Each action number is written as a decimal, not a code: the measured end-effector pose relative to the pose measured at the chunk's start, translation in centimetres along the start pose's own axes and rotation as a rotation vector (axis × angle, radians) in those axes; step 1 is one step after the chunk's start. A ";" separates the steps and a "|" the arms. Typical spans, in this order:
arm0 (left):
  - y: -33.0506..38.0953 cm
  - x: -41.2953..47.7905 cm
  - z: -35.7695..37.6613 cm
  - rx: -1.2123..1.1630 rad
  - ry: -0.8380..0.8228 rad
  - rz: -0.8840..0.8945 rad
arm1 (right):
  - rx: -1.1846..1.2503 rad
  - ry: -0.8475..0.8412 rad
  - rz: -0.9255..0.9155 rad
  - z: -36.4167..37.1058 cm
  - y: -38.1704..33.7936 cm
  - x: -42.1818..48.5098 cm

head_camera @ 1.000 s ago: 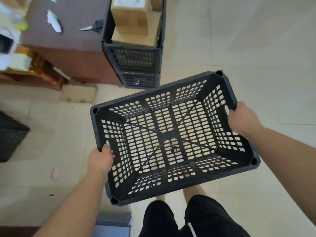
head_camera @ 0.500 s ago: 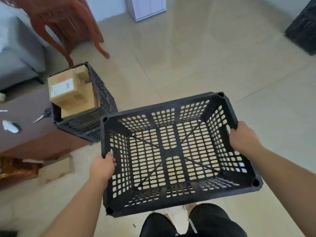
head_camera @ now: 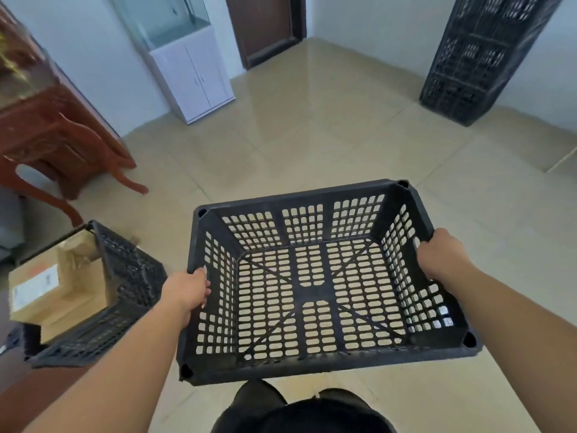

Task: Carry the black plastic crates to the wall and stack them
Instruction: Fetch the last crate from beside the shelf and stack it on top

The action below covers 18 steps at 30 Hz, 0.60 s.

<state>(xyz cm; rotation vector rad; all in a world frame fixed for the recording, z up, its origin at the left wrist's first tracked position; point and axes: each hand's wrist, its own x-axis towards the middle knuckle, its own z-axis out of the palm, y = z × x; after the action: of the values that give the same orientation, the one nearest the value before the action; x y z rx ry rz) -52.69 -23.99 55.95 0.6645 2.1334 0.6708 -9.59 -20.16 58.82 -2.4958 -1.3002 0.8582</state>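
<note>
I carry an empty black plastic crate (head_camera: 315,292) with slotted walls in front of my body, above the tiled floor. My left hand (head_camera: 185,290) grips its left short side at the handle slot. My right hand (head_camera: 443,256) grips the right short side the same way. At the far right a tall stack of black crates (head_camera: 474,57) stands against the white wall. Another black crate (head_camera: 125,292) sits low on my left, with cardboard boxes (head_camera: 46,292) inside it.
A carved red wooden table (head_camera: 56,135) stands at the left. A white cabinet (head_camera: 193,76) with a glass tank on top is against the far wall, beside a dark door (head_camera: 265,26). Beige floor tiles (head_camera: 327,135) stretch between me and the stack.
The view has swung up and to the right: the far wall, cabinet, door and tall crate stack have come into sight. The crate with boxes has slid to my lower left. Both hands keep their grip.
</note>
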 end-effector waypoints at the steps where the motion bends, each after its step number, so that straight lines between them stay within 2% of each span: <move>1: 1.7 1.0 0.7 0.003 -0.018 0.010 | 0.011 0.012 0.006 -0.7 -0.4 1.2; 6: 10.3 7.7 3.9 0.059 -0.143 0.077 | 0.025 0.055 0.070 -3.2 -3.0 7.0; 15: 28.9 20.3 10.7 0.204 -0.279 0.303 | 0.102 0.230 0.298 -6.1 -9.5 16.1; 18: 35.1 23.2 13.6 0.263 -0.330 0.383 | 0.143 0.235 0.360 -7.4 -10.9 17.7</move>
<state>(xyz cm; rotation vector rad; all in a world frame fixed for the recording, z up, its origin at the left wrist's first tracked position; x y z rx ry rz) -46.51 19.70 59.21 1.2578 1.8153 0.4405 -4.92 1.14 62.35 -2.6560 -0.7033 0.6677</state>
